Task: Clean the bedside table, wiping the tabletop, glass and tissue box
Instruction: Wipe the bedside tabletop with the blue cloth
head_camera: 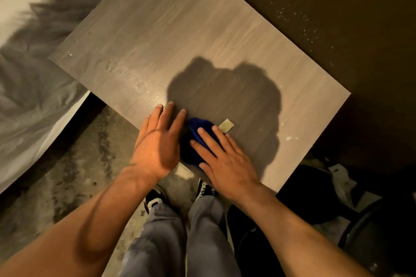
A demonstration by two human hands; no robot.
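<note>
The bedside table's grey wood-grain tabletop [191, 40] fills the middle of the view, with a wet sheen near its left front part. A blue cloth [193, 139] lies bunched at the near edge. My right hand [221, 159] presses flat on the cloth, fingers spread over it. My left hand [157, 141] rests flat beside the cloth at the table's edge, fingers together and touching the cloth's left side. A small pale scrap [227, 125] lies just beyond my right fingertips. No glass or tissue box is in view.
A bed with a grey furry blanket [33, 87] stands to the left. Dark floor or wall with white specks [304, 20] lies beyond the table. Dark round objects [360, 220] sit at lower right. My legs and shoes [180, 220] stand below the table edge.
</note>
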